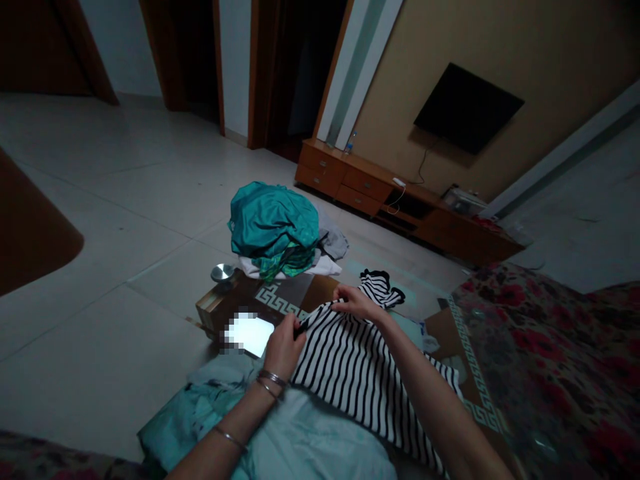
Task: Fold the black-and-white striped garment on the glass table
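1. Striped in black and white, a soft knit garment (pixel 360 367) is lying spread over the low table (pixel 220 308), its fabric draping in loose folds toward the person.
2. The left hand (pixel 283 347) is pinching the garment's upper edge, fingers closed on the cloth; thin metal bangles are circling that wrist.
3. The right hand (pixel 356 301) is gripping the same edge further along, fingers clamped on the fabric.
4. Beside the left hand, a glowing flat screen (pixel 249 333) is resting on the table.
5. Beyond the garment, a crumpled teal clothes pile (pixel 275 230) is heaping on the table's far end, with a round shiny metal bowl (pixel 223 272) just beside it.
6. Pale mint cloth (pixel 300 440) is lying smooth under the garment.
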`<state>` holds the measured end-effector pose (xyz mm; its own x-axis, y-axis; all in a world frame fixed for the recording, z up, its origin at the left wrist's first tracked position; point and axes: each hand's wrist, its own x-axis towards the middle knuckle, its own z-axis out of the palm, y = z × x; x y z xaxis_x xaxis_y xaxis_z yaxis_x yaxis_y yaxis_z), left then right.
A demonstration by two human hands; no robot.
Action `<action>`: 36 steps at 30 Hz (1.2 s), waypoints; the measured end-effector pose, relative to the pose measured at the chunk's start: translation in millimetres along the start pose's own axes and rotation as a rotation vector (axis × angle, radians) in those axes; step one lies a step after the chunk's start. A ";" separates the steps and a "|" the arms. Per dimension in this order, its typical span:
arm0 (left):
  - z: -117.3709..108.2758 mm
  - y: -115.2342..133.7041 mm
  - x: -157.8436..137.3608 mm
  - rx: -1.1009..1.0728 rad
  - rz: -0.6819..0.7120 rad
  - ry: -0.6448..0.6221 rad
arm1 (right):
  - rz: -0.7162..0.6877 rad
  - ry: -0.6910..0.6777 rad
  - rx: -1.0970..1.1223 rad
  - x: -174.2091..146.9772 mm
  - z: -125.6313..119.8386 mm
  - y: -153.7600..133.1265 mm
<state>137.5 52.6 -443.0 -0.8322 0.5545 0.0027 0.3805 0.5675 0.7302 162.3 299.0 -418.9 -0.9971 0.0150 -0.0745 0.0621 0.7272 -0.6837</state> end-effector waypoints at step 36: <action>101.7 53.4 38.3 0.583 0.628 -0.246 | 0.707 0.709 -0.274 -66.2 -107.2 130.8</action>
<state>166.9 166.1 -473.5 -0.3167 0.9443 0.0893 0.9377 0.2975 0.1794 231.8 466.7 -425.5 -0.5393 0.8348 0.1109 0.7191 0.5251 -0.4552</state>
